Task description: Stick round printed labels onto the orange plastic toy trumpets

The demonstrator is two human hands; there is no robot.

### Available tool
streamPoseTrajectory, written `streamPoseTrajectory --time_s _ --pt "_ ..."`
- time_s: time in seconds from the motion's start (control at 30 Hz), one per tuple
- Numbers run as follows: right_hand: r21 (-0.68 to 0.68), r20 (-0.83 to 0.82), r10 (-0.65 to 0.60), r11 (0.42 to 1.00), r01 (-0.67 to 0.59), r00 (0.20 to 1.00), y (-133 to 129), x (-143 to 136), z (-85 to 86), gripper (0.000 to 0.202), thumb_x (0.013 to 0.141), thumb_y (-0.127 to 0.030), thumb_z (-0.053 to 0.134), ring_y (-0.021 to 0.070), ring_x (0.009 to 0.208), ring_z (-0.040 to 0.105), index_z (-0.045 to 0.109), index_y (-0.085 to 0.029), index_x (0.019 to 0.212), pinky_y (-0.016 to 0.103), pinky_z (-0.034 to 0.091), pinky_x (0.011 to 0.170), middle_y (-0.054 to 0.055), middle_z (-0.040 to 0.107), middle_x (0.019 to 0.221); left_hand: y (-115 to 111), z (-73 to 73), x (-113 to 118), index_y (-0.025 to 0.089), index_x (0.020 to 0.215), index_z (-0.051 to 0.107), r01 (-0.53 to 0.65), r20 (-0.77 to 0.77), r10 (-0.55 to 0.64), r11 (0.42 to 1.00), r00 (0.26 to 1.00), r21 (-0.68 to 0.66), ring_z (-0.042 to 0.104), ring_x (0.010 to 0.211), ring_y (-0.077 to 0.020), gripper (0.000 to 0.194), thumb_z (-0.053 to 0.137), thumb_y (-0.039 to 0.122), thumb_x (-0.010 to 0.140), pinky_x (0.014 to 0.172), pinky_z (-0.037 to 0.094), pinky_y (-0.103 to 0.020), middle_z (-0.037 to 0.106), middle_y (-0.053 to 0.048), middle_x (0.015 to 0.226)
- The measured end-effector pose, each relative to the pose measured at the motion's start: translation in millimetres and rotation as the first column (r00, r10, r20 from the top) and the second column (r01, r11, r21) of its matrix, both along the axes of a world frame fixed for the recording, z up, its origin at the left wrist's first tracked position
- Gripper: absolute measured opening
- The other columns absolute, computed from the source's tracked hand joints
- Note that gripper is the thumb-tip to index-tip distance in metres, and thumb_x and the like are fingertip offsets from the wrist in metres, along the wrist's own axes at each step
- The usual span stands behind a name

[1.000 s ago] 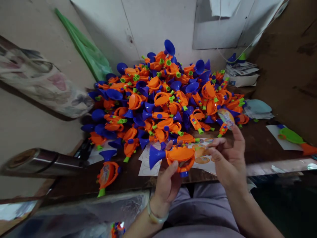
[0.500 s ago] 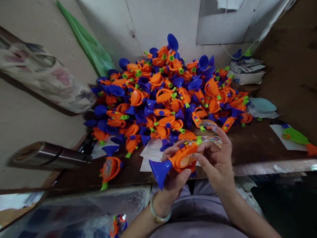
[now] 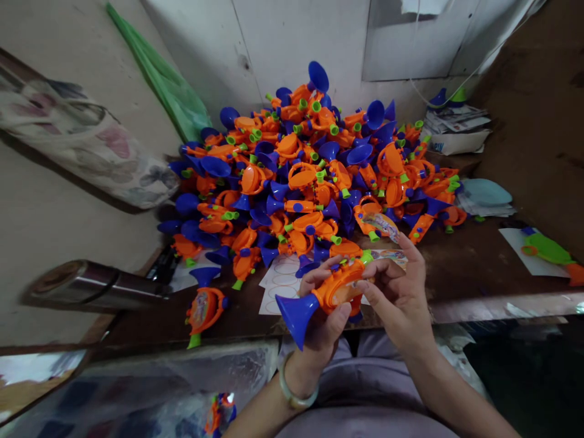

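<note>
An orange toy trumpet [image 3: 340,289] with a blue bell and a green mouthpiece lies tilted in my left hand [image 3: 326,331], whose fingers wrap round its body from behind and below. My right hand [image 3: 401,298] is at the mouthpiece end, its thumb tip against the round face of the trumpet. A curved oval printed sticker [image 3: 381,225] clings to a raised fingertip of that hand. What lies under the right thumb is too small to make out. Sheets with oval outlines [image 3: 280,283] and a printed sticker sheet [image 3: 392,258] lie behind my hands.
A large heap of toy trumpets [image 3: 301,176] fills the back of the table [image 3: 456,261]. One trumpet with a stickered face [image 3: 205,307] lies at the left, near a steel flask [image 3: 100,286]. Rightward are light-blue ovals [image 3: 488,191] and a green-and-orange toy [image 3: 547,252].
The raised sticker has tilted and shifted slightly left with the right fingertip. Both hands keep hold at the trumpet; the whole view has shifted a little.
</note>
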State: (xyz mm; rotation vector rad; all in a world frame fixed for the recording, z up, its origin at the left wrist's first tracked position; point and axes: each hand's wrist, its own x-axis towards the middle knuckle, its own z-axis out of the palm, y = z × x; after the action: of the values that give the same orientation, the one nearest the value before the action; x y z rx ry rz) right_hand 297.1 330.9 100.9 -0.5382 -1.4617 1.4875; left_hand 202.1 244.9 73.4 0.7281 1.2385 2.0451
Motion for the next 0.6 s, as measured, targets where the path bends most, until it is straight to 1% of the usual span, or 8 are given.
streamPoseTrajectory --time_s 0.1,0.2,0.27,0.37,0.43,0.5,0.6 --pt "-0.006 0.011 -0.008 1.000 0.008 1.000 -0.5 -0.1 -0.8 0.082 0.093 -0.020 0.078 0.0160 0.084 0.071 0.034 -0.038 0.159 0.028 0.064 0.070 -0.003 0.069 0.094 1.2 -1.5 0.5 0.029 0.114 0.052 -0.013 -0.002 0.013 1.000 1.000 0.007 0.054 0.149 -0.0384 0.047 0.081 0.050 0.085 0.122 0.048 -0.060 0.060 -0.012 0.152" --pt "0.001 0.018 0.001 1.000 -0.001 1.000 -0.4 0.2 -1.2 0.082 0.093 -0.021 0.078 0.0165 0.085 0.072 0.033 -0.039 0.159 0.029 0.065 0.071 -0.003 0.068 0.095 2.1 -3.0 1.1 0.029 0.113 0.053 -0.031 0.036 0.029 0.999 0.999 0.037 0.055 0.149 -0.0375 0.045 0.082 0.049 0.084 0.122 0.048 -0.059 0.062 -0.011 0.151" --pt "0.007 0.021 0.005 1.000 -0.005 1.000 -0.2 0.0 -1.5 0.081 0.094 -0.021 0.078 0.0164 0.086 0.072 0.033 -0.039 0.159 0.030 0.065 0.072 -0.004 0.069 0.095 2.5 -3.8 1.5 0.029 0.112 0.055 -0.040 0.066 0.037 0.998 0.997 0.047 0.055 0.149 -0.0370 0.042 0.082 0.046 0.085 0.122 0.047 -0.058 0.063 -0.009 0.149" --pt "0.023 0.017 0.000 1.000 -0.001 1.000 0.0 -1.6 -1.9 0.080 0.094 -0.021 0.078 0.0162 0.086 0.072 0.034 -0.038 0.158 0.028 0.064 0.069 -0.003 0.069 0.096 3.4 -4.5 1.9 0.029 0.110 0.055 -0.042 0.101 0.036 0.998 0.994 0.052 0.057 0.146 -0.0362 0.039 0.082 0.041 0.085 0.121 0.049 -0.057 0.063 -0.009 0.149" --pt "0.055 0.010 -0.012 0.998 0.012 1.000 0.2 -3.3 -1.9 0.077 0.095 -0.021 0.078 0.0164 0.085 0.073 0.035 -0.039 0.157 0.028 0.064 0.068 -0.003 0.070 0.095 3.9 -4.5 2.2 0.029 0.111 0.055 -0.052 0.117 0.044 0.996 0.992 0.068 0.061 0.143 -0.0353 0.039 0.082 0.040 0.084 0.119 0.051 -0.056 0.063 -0.009 0.149" --pt "0.103 0.010 -0.039 0.994 0.038 0.999 0.6 -4.9 -1.3 0.075 0.097 -0.022 0.077 0.0176 0.083 0.073 0.035 -0.040 0.156 0.031 0.065 0.069 -0.004 0.070 0.093 3.9 -4.8 2.4 0.029 0.111 0.056 -0.071 0.110 0.062 0.994 0.992 0.078 0.063 0.140 -0.0346 0.040 0.082 0.042 0.084 0.118 0.051 -0.055 0.063 -0.008 0.150" --pt "0.172 0.035 -0.091 0.982 0.084 0.995 0.9 -6.1 0.1 0.073 0.097 -0.024 0.078 0.0203 0.079 0.074 0.036 -0.041 0.155 0.037 0.066 0.069 -0.003 0.069 0.091 1.9 -6.9 2.4 0.028 0.110 0.056 -0.098 0.045 0.095 0.993 0.995 0.070 0.059 0.144 -0.0355 0.041 0.082 0.047 0.085 0.120 0.049 -0.056 0.062 -0.010 0.152"
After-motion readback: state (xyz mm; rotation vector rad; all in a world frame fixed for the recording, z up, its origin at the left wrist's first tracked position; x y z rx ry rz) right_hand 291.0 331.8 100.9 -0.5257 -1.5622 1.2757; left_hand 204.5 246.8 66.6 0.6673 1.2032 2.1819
